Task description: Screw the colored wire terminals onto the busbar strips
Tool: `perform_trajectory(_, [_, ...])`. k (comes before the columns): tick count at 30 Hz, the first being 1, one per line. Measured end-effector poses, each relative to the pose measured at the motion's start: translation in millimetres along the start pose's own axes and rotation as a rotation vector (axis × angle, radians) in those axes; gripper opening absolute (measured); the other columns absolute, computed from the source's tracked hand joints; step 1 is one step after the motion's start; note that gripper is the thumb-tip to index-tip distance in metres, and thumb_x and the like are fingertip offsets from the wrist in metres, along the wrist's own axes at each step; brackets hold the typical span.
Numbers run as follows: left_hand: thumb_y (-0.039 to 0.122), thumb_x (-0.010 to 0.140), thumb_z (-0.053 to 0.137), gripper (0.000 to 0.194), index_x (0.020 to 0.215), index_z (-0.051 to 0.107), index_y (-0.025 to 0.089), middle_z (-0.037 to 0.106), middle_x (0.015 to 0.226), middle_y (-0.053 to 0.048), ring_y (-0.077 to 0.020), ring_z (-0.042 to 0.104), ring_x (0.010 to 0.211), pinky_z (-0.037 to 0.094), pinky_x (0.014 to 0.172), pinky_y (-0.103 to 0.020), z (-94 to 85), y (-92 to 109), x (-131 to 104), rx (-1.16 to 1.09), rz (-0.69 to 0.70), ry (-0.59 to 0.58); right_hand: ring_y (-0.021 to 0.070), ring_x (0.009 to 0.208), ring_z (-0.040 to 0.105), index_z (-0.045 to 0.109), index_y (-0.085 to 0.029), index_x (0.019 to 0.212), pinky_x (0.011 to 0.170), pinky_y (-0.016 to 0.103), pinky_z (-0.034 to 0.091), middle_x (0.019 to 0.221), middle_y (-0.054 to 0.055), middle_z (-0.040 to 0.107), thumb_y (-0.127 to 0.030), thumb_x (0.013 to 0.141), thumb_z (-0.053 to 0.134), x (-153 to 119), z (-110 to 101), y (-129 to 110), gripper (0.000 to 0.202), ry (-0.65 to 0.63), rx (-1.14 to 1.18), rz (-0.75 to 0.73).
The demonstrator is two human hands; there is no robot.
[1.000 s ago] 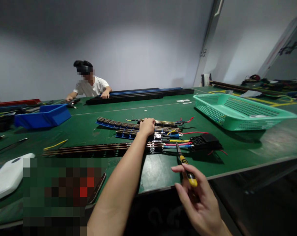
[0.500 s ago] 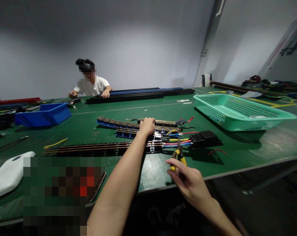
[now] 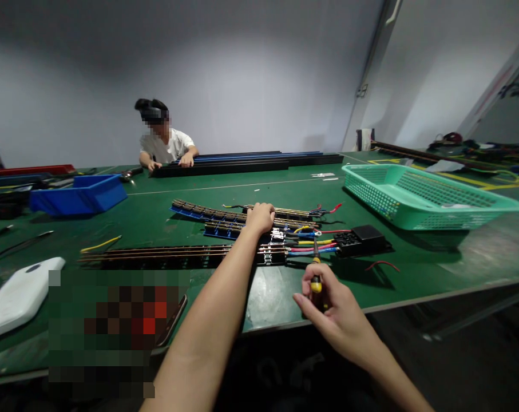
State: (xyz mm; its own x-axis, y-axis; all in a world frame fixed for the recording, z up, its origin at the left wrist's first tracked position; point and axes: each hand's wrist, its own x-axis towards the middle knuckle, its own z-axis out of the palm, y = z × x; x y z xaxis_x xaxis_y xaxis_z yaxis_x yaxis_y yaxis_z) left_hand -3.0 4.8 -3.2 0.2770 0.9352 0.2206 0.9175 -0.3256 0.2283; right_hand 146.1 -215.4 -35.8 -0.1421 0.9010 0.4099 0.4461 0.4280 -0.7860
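My left hand [image 3: 260, 217] rests on the blue-based rod assemblies [image 3: 216, 215] in the middle of the table, its fingers curled over their far side; what the fingertips hold is hidden. My right hand [image 3: 330, 294] is wrapped round yellow-and-black handled pliers [image 3: 316, 280] near the front edge, their tip pointing away toward the coloured wires [image 3: 313, 246]. Those wires run from a long black strip with copper-coloured rods [image 3: 156, 254] to a black connector block [image 3: 360, 239]. A short red wire [image 3: 383, 264] lies to the right of my right hand.
A green perforated basket [image 3: 431, 217] stands at the right, a blue bin [image 3: 79, 197] at the left. A white case [image 3: 23, 297] lies front left. Across the table a person [image 3: 167, 146] touches long black bars [image 3: 225, 169].
The pliers' handles, spread before, are now together within my right hand's grip. My left hand stays on the assemblies. The person opposite has brought one hand down to the bars.
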Motion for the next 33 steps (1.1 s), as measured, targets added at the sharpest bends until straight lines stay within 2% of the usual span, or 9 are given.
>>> perform_trajectory(5, [0.031, 0.1, 0.048, 0.025, 0.114, 0.068, 0.025, 0.068, 0.127, -0.007, -0.0268, 0.054, 0.122, 0.044, 0.101, -0.044, -0.1, 0, 0, -0.01, 0.0, -0.002, 0.008, 0.048, 0.027, 0.041, -0.024, 0.078, 0.043, 0.018, 0.026, 0.061, -0.009, 0.032, -0.056, 0.094, 0.058, 3, 19, 0, 0.039, 0.388, 0.587, 0.215])
perform_trajectory(8, [0.031, 0.1, 0.048, 0.025, 0.115, 0.068, 0.025, 0.068, 0.127, -0.007, -0.0274, 0.054, 0.122, 0.044, 0.101, -0.045, -0.5, 0, 0, -0.015, 0.002, -0.001, 0.0081, 0.047, 0.027, 0.042, -0.025, 0.08, 0.044, 0.018, 0.03, 0.062, -0.008, 0.033, -0.058, 0.095, 0.054, 4, 22, -4, 0.038, 0.505, 0.702, 0.237])
perform_trajectory(11, [0.031, 0.1, 0.047, 0.026, 0.115, 0.068, 0.025, 0.068, 0.128, -0.007, -0.0272, 0.054, 0.122, 0.044, 0.101, -0.045, -1.1, 0, 0, -0.013, -0.001, -0.006, 0.0097, 0.051, 0.043, 0.05, -0.025, 0.088, 0.046, 0.019, 0.037, 0.069, -0.004, 0.049, -0.05, 0.095, 0.057, -3, 20, -6, 0.027, 0.388, 0.443, 0.18])
perform_trajectory(15, [0.03, 0.1, 0.048, 0.026, 0.115, 0.068, 0.025, 0.068, 0.128, -0.007, -0.027, 0.054, 0.122, 0.044, 0.101, -0.044, -1.1, 0, 0, -0.015, 0.007, -0.003, 0.015, 0.066, 0.064, 0.056, -0.027, 0.108, 0.06, 0.023, 0.051, 0.083, 0.002, 0.065, -0.033, 0.095, 0.058, -26, 16, -11, 0.014, 0.279, 0.055, -0.033])
perform_trajectory(20, [0.031, 0.1, 0.048, 0.025, 0.113, 0.068, 0.025, 0.068, 0.126, -0.007, -0.027, 0.054, 0.121, 0.044, 0.1, -0.045, 0.4, 0, 0, -0.009, 0.004, 0.009, 0.0153, 0.065, 0.062, 0.057, -0.029, 0.112, 0.061, 0.024, 0.052, 0.088, 0.003, 0.067, -0.027, 0.095, 0.058, -40, 7, -21, 0.017, 0.292, -0.055, -0.184])
perform_trajectory(23, [0.031, 0.1, 0.047, 0.025, 0.113, 0.069, 0.026, 0.068, 0.127, -0.006, -0.0264, 0.054, 0.121, 0.044, 0.1, -0.043, 1.5, -1, 1, -0.005, 0.0, 0.007, 0.0165, 0.069, 0.063, 0.056, -0.027, 0.116, 0.063, 0.026, 0.052, 0.092, 0.006, 0.067, -0.033, 0.097, 0.057, -22, 2, -16, 0.02, 0.343, 0.018, -0.144])
perform_trajectory(28, [0.032, 0.1, 0.048, 0.026, 0.115, 0.068, 0.026, 0.068, 0.128, -0.007, -0.0266, 0.054, 0.121, 0.045, 0.099, -0.044, 2.2, -1, 2, 0.001, -0.001, 0.005, 0.0104, 0.048, 0.047, 0.057, -0.024, 0.116, 0.046, 0.023, 0.039, 0.083, 0.003, 0.067, -0.049, 0.099, 0.047, 27, 0, 3, 0.031, 0.287, 0.257, 0.067])
perform_trajectory(31, [0.032, 0.1, 0.048, 0.026, 0.115, 0.068, 0.025, 0.068, 0.128, -0.007, -0.0267, 0.054, 0.121, 0.045, 0.099, -0.044, 2.1, -1, 2, 0.004, 0.002, 0.008, 0.0129, 0.054, 0.052, 0.063, -0.022, 0.099, 0.052, 0.024, 0.041, 0.072, 0.001, 0.065, -0.048, 0.097, 0.053, 44, -1, 10, 0.028, 0.222, 0.102, 0.022])
perform_trajectory(33, [0.031, 0.099, 0.049, 0.026, 0.115, 0.068, 0.025, 0.068, 0.127, -0.007, -0.0268, 0.054, 0.121, 0.045, 0.1, -0.044, 1.9, -1, 2, 0.004, 0.006, 0.01, 0.0149, 0.058, 0.056, 0.066, -0.022, 0.087, 0.057, 0.025, 0.041, 0.069, 0.002, 0.065, -0.042, 0.094, 0.058, 46, -1, 11, 0.022, 0.088, -0.101, -0.065])
